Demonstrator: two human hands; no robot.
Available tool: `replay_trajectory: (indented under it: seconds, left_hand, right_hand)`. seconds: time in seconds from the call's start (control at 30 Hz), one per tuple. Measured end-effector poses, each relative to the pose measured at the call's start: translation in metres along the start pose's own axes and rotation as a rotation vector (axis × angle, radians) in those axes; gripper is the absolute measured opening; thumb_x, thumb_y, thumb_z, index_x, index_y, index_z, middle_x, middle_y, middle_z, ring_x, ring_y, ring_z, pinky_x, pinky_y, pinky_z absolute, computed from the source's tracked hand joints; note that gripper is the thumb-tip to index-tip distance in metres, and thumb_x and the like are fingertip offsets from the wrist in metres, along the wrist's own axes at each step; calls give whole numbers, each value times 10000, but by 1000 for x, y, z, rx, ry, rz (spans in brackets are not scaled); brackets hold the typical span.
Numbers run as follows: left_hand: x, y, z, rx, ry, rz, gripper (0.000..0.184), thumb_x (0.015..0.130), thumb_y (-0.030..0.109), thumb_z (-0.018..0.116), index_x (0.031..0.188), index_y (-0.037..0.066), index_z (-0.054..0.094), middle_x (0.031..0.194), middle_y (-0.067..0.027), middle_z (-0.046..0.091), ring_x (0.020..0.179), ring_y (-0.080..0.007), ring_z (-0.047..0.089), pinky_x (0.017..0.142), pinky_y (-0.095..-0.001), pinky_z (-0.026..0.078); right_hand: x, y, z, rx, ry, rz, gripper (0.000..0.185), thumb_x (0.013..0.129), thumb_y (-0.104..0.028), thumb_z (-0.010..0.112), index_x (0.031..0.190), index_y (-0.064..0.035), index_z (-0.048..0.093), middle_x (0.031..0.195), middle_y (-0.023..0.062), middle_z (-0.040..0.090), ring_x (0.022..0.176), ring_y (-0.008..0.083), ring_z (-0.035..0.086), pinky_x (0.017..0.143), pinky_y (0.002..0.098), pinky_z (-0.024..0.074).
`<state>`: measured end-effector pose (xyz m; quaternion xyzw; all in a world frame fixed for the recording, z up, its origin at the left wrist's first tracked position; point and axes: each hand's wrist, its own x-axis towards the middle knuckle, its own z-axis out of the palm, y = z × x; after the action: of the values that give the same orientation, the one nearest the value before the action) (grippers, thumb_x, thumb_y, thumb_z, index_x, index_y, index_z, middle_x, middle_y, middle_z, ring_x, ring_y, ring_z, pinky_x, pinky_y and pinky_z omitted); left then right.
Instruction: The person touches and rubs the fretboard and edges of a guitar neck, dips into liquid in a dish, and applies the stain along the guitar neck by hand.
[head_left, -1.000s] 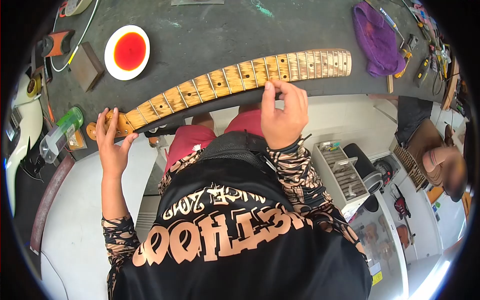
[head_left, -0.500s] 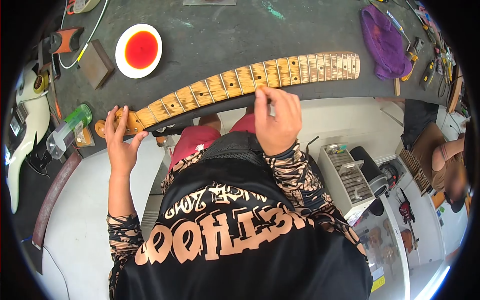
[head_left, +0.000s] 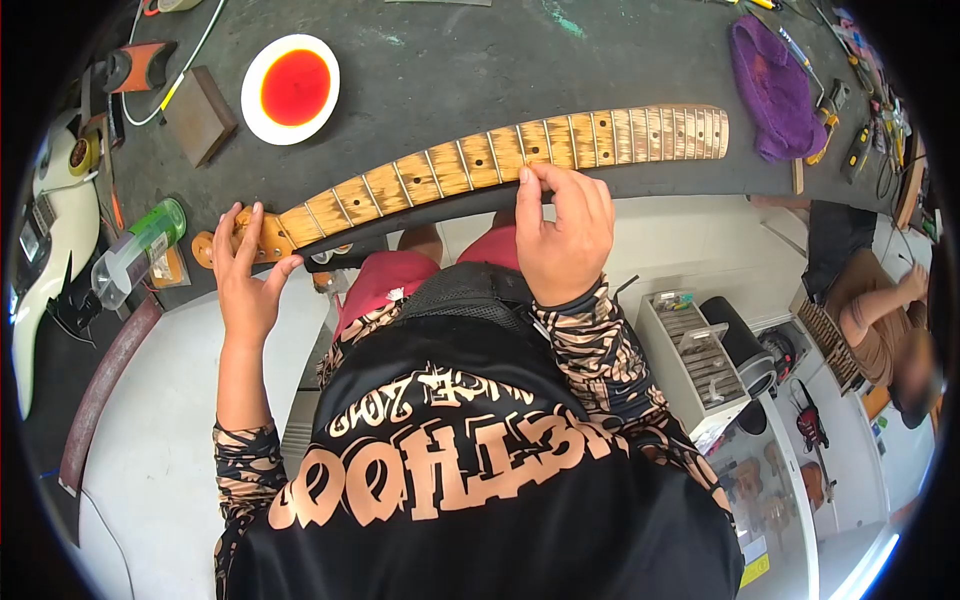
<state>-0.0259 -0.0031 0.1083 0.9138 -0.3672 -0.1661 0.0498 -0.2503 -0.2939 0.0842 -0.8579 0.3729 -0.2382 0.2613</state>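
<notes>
A guitar neck lies across the near edge of the bench, its fretboard streaked amber with dark marks and paler toward the right end. My left hand grips the headstock, fingers over the top and thumb along the near side. At the fretboard's near edge, around the middle, my right hand is closed in a pinch. Whatever sits between its fingertips is hidden. Beyond the neck stands a white bowl of red-orange liquid.
A purple cloth lies right of the neck, near scattered hand tools. On the left are a dark block, a clear bottle with a green base and a white guitar body. Another person is at far right.
The view has shifted slightly, so the bench things sit a bit further right. My right fingertips have edged slightly onto the fretboard. The other person's arm has moved.
</notes>
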Motion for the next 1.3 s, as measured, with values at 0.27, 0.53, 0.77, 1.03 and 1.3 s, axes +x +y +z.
replay_trajectory:
  seconds: [0.27, 0.53, 0.77, 1.03, 1.3]
  left_hand:
    - [-1, 1, 1, 1, 19, 6, 858, 731, 313, 897, 1510, 205, 554, 1569, -132, 453, 1413, -356, 454, 1150, -475, 410]
    - [-2, 1, 2, -6, 30, 11, 858, 729, 321, 897, 1508, 206, 556, 1569, -136, 451, 1408, -358, 456, 1151, -474, 406]
    - [-1, 1, 1, -5, 32, 7, 857, 731, 310, 897, 1509, 207, 554, 1570, -135, 448, 1407, -357, 457, 1143, -477, 413]
    - [-2, 3, 2, -2, 37, 4, 852, 733, 303, 897, 1508, 206, 556, 1561, -136, 460, 1406, -358, 458, 1145, -479, 409]
    - [-2, 2, 3, -7, 50, 23, 842, 735, 326, 891, 1501, 200, 566, 1557, -139, 464, 1405, -362, 457, 1150, -481, 400]
  right_hand:
    - [4, -2, -4, -122, -37, -91, 114, 881, -122, 769, 977, -90, 718, 916, 23, 687, 831, 231, 630, 735, 376, 455]
    - [0, -4, -15, -177, -103, -145, 122, 894, -128, 754, 1007, -97, 722, 920, 18, 676, 849, 233, 626, 726, 383, 438]
    - [5, -4, -21, -163, -132, -143, 141, 889, -132, 760, 1022, -102, 723, 952, 20, 677, 861, 233, 625, 728, 384, 436]
    - [11, -3, -16, -220, -153, -189, 172, 886, -152, 755, 1053, -131, 718, 973, -3, 644, 891, 220, 603, 744, 377, 430]
    - [7, -4, -38, -282, -285, -175, 190, 879, -141, 763, 1064, -127, 720, 1003, 1, 652, 907, 230, 601, 752, 383, 434]
